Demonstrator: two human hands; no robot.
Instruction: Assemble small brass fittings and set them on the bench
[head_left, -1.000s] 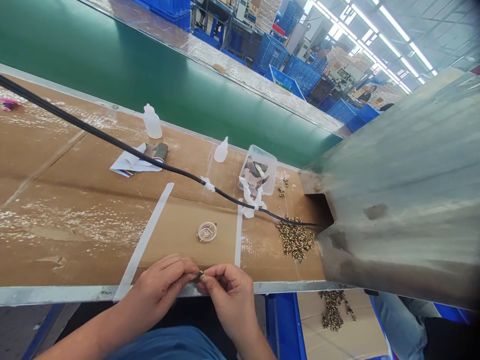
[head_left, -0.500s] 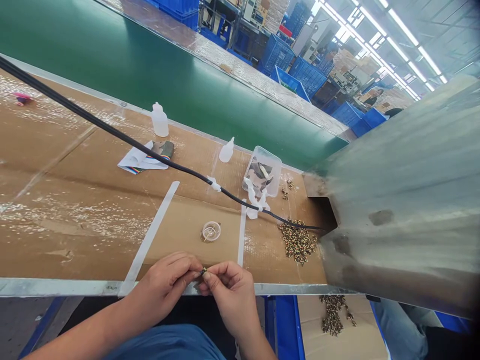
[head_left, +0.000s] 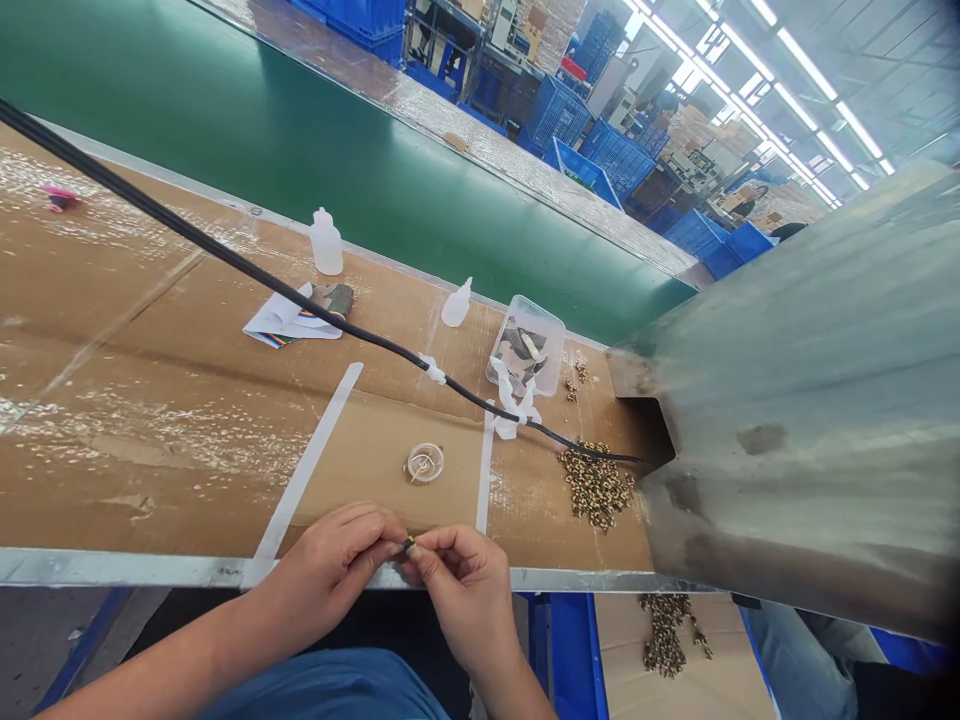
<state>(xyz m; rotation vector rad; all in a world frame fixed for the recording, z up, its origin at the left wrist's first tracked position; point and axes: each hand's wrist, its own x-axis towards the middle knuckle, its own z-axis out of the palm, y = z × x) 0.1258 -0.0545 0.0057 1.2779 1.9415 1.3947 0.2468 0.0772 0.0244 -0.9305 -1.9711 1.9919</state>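
Shift: bench (head_left: 187, 390) items sit slightly farther right in view than in the earlier frame; the pinch looks unchanged.
Left hand (head_left: 349, 555): fingertips gripping a small dark-and-yellow part (head_left: 409, 543).
Right hand (head_left: 466, 580): thumb and finger pinching that part too, above the bench's near edge.
Drop risk: a slack pinch could let the part fall past the edge.
Obscured detail: fingers cover most of the part; shape unreadable.
Clear round dish (head_left: 425, 462): just beyond; contents unclear.
Brass-coloured pile (head_left: 596, 490): right; a tug on the black cable (head_left: 199, 240) crossing it could scatter pieces.
Cable end: hidden at the metal housing (head_left: 787, 390).
Green belt (head_left: 337, 170): farthest; cut off at left.
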